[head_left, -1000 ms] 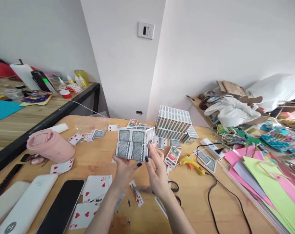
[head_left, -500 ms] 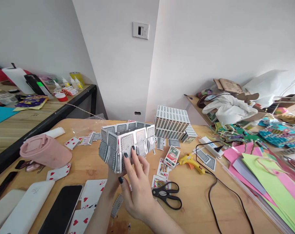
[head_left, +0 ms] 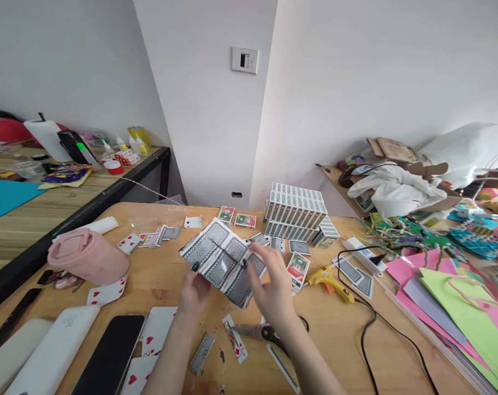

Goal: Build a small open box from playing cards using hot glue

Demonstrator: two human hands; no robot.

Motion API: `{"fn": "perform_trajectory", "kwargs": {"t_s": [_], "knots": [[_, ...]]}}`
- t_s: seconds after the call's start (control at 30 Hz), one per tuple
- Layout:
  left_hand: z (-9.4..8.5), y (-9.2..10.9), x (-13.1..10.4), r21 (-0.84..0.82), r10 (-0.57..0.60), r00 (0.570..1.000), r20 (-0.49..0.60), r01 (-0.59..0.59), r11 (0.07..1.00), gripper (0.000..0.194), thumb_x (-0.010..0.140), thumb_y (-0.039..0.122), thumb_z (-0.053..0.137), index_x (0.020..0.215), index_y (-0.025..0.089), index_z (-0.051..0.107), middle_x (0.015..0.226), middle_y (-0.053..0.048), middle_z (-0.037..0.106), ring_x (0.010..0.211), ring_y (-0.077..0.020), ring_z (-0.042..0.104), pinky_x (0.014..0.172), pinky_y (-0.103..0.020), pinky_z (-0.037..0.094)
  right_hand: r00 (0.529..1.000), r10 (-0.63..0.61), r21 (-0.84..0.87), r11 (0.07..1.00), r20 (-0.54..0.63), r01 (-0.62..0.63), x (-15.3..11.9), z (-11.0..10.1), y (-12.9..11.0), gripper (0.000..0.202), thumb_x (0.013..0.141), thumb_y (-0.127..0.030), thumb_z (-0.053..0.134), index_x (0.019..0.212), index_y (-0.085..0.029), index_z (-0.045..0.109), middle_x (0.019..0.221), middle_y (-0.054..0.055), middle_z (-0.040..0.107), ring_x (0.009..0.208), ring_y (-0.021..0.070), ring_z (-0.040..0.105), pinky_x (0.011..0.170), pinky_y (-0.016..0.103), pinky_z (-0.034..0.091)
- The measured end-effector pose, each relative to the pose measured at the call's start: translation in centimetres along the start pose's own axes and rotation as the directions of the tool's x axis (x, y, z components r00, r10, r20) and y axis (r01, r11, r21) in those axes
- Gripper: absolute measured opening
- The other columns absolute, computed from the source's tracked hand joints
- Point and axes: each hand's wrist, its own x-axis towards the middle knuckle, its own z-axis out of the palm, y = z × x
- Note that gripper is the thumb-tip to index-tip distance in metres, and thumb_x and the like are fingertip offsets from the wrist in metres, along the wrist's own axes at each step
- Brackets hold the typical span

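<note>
A structure made of grey-backed playing cards [head_left: 222,260] is tilted above the table, a broad side of joined cards facing me. My left hand [head_left: 194,291] grips its lower left edge, the thumb on the card surface. At the right edge is my right hand [head_left: 269,280], its fingers bent against the cards, with the fingertips partly blurred. Below lie black scissors [head_left: 267,333], partly covered by my right forearm, a cut card strip [head_left: 235,339] and a grey card piece [head_left: 202,353].
Stacked card boxes [head_left: 296,206] stand at the back. A yellow glue gun [head_left: 331,282] with its cable lies right, near coloured paper [head_left: 450,307]. On the left are a pink cup [head_left: 86,255], a black phone [head_left: 111,351] and loose cards.
The card structure has been tipped over, so its open top no longer shows and a flat side faces me. My hands have moved apart to its left and right edges. The view has shifted slightly.
</note>
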Motion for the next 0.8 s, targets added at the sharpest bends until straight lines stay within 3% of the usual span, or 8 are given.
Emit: {"fn": "perform_trajectory", "kwargs": {"t_s": [0.07,0.13,0.23,0.4,0.67,0.8], "knots": [[0.4,0.3,0.0,-0.127,-0.030,0.998,-0.053,0.023,0.992,0.042,0.064,0.051,0.063,0.096,0.024,0.066,0.091,-0.004,0.073,0.109,-0.0304,0.060,0.090,-0.043,0.049,0.983,0.171,-0.011,0.985,0.067,-0.171,1.4,-0.6,1.1,0.031,0.088,-0.033,0.050,0.114,-0.021,0.060,0.109,0.011,0.065,0.101,0.0253,0.059,0.089,0.041,0.045],[1.0,0.5,-0.1,-0.199,-0.061,0.995,-0.073,0.045,0.979,0.039,0.065,0.048,0.063,0.094,0.022,0.067,0.086,-0.003,0.074,0.101,-0.0311,0.064,0.086,-0.043,0.051,0.924,0.285,0.027,0.953,0.255,-0.301,2.2,-0.6,1.8,0.033,0.091,-0.042,0.043,0.100,-0.020,0.064,0.090,0.007,0.066,0.085,0.0229,0.061,0.078,0.037,0.048],[2.2,0.8,-0.4,-0.237,-0.104,0.992,-0.077,0.084,0.968,0.039,0.069,0.048,0.058,0.092,0.018,0.067,0.085,-0.004,0.074,0.097,-0.0314,0.066,0.083,-0.043,0.052,0.864,0.278,0.144,0.919,0.420,-0.366,2.3,0.1,2.2,0.043,0.094,-0.049,0.032,0.086,-0.020,0.062,0.075,0.003,0.061,0.076,0.0197,0.057,0.075,0.033,0.047],[3.6,1.2,-1.0,-0.236,-0.141,0.989,-0.031,0.130,0.963,0.048,0.072,0.054,0.054,0.100,0.017,0.066,0.092,-0.007,0.074,0.095,-0.0304,0.067,0.080,-0.041,0.053,0.891,0.203,0.222,0.924,0.405,-0.312,1.3,0.7,1.5,0.034,0.096,-0.046,0.031,0.096,-0.022,0.054,0.090,0.003,0.060,0.088,0.0188,0.055,0.084,0.031,0.043],[3.4,0.6,-1.4,-0.167,-0.225,0.972,-0.069,0.211,0.963,0.047,0.069,0.055,0.055,0.092,0.015,0.066,0.081,-0.008,0.074,0.090,-0.0311,0.068,0.079,-0.042,0.053,0.893,0.229,0.029,0.965,0.388,-0.260,0.2,0.7,1.1,0.017,0.094,-0.033,0.034,0.092,-0.023,0.048,0.076,0.001,0.057,0.071,0.0197,0.055,0.066,0.030,0.042],[3.4,0.5,-1.3,-0.138,-0.196,0.979,-0.051,0.187,0.973,0.050,0.070,0.056,0.055,0.099,0.015,0.065,0.082,-0.007,0.074,0.092,-0.0309,0.067,0.083,-0.043,0.052,0.893,0.234,0.054,0.960,0.384,-0.275,-0.1,0.7,1.6,0.017,0.093,-0.031,0.035,0.096,-0.022,0.049,0.075,0.002,0.058,0.077,0.0214,0.057,0.069,0.031,0.044]]}}
